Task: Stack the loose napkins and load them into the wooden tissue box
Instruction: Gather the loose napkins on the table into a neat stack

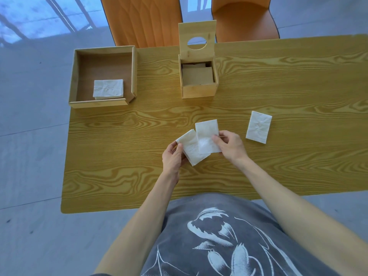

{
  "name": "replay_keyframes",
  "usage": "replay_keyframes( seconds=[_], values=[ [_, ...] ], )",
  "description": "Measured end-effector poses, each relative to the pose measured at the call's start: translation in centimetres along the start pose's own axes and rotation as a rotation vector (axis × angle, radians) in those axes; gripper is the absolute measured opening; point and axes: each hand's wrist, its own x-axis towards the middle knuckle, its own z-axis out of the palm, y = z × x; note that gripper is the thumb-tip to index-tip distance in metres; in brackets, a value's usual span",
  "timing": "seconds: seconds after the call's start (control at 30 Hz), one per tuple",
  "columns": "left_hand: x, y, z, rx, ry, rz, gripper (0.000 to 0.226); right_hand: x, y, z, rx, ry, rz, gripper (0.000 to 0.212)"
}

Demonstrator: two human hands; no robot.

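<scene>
Left hand [173, 156] pinched the tilted folded napkin [191, 151]; right hand [231, 145] pinched a second napkin [207, 136] overlapping it, near table centre. Judged light, limp, crease-prone: hold by edges. Open wooden tissue box [199, 90] stood beyond.

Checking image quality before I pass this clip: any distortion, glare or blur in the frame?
Head view: wide-angle bending curves the table edges; blue glare streaks the floor top left; soft, even light with faint shadows; both hands and the napkins look sharp, though the white paper shows little texture.
</scene>
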Motion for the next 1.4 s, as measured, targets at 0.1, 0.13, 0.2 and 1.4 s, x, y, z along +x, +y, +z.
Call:
replay_keyframes(
  seconds=[0.1, 0.13, 0.2, 1.4],
  values=[
    [-0.2, -0.1, -0.1, 0.003, -0.01, -0.002, 0.024, -0.2, 0.0, 1.0, -0.014, -0.138, -0.021, 0.01],
    [-0.2, -0.1, -0.1, 0.004, -0.014, -0.005, 0.023, -0.2, -0.1, 1.3, -0.025, -0.165, -0.029, 0.011],
    [-0.2, -0.1, -0.2, 0.002, -0.024, -0.012, 0.02, -0.1, -0.2, 1.8, -0.05, -0.192, -0.041, 0.012],
    [0.3, -0.1, 7.2, 0.168, -0.072, 0.009, 0.041, 4.2, 4.1, -9.7, -0.168, 0.551, 0.48, 0.052]
  ],
)
